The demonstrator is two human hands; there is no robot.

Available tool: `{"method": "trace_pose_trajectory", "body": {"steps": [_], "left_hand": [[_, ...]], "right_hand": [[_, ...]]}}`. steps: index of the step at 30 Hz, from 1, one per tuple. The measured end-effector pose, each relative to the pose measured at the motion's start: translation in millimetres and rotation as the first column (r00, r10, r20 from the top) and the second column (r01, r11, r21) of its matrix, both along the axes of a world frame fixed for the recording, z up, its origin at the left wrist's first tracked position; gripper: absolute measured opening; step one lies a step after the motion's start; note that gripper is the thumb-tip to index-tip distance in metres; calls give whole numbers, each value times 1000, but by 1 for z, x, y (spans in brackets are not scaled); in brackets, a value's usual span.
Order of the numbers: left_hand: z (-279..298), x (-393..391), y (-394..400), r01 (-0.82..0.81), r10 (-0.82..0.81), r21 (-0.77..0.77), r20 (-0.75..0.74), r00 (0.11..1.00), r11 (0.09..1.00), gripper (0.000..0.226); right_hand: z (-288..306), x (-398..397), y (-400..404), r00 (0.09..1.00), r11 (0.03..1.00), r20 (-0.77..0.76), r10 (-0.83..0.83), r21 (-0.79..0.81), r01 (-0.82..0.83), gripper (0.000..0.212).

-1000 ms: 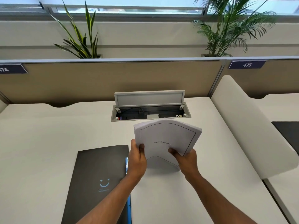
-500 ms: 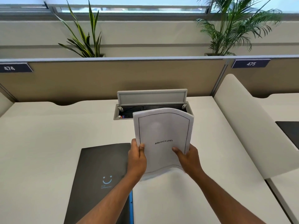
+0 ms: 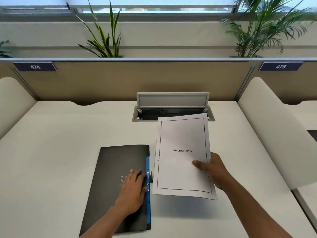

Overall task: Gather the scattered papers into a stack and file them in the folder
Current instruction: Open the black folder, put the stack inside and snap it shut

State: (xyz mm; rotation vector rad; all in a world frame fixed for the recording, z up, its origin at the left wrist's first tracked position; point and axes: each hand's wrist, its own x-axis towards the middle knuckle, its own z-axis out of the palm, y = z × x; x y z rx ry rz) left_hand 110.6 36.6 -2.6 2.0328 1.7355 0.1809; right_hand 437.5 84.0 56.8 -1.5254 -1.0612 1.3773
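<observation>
A stack of white papers (image 3: 181,143), its top sheet reading BIBLIOGRAPHY inside a black border, hangs above the desk right of centre. My right hand (image 3: 212,169) grips its right edge, thumb on top. A dark grey folder (image 3: 116,162) with a blue strip along its right edge lies closed and flat on the desk, just left of the papers. My left hand (image 3: 133,188) rests flat on the folder's cover near its right edge, fingers spread, covering a pale logo.
An open cable box (image 3: 171,110) with a raised lid is set into the white desk (image 3: 60,143) behind the papers. Curved cream dividers (image 3: 267,126) stand at both sides. A tan partition (image 3: 137,79) closes off the back, with plants beyond it.
My left hand let go of the papers and came down onto the folder. The stack, upright before, now tilts flatter and is held by my right hand alone.
</observation>
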Motion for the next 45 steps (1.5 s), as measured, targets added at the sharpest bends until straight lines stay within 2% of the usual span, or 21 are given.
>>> {"method": "trace_pose_trajectory", "body": {"steps": [2,4,6,11,16,19,22,26,31,33,37,41,45], "left_hand": [[-7,-2,-8,121,-133,-82,-174,976,989,66],[-10,0,-9,139,-176,-147,-282,943,979,78],[-10,4,-9,136,-194,-190,-336,922,972,85],[-13,4,-12,84,-131,-153,-326,936,985,65],[-11,4,-18,-61,8,-158,-317,949,986,84],[-6,9,-21,-211,160,-155,-290,944,965,93],[0,13,-22,-269,216,-171,-274,937,948,95],[8,16,-20,-233,173,-207,-273,946,950,95],[19,18,-17,-115,48,-216,-296,954,970,98],[24,17,-15,-101,30,-187,-349,937,977,94],[37,8,-14,-160,107,-87,-432,895,983,59],[52,1,-10,-222,230,65,-393,890,973,73],[70,-7,-8,-298,332,164,-249,910,940,72]], "right_hand": [[3,-11,-4,999,999,1,37,1,-37,33],[7,-23,-8,997,998,31,69,6,-69,32],[8,-34,-11,985,993,130,116,10,-118,31],[3,-38,-21,870,973,441,220,-35,-228,29],[-3,-29,-29,783,972,579,228,-88,-217,25],[-11,-25,-36,791,974,569,226,-107,-201,25],[-19,-23,-41,813,975,537,224,-117,-191,26],[-29,-27,-45,859,976,466,213,-149,-161,30],[-38,-30,-50,896,972,397,201,-192,-133,29],[-42,-29,-52,909,974,371,188,-193,-123,29],[-46,-26,-53,940,972,288,181,-198,-127,26],[-44,-25,-54,973,973,157,170,-182,-141,24],[-40,-29,-50,990,976,25,136,-178,-129,29]]}}
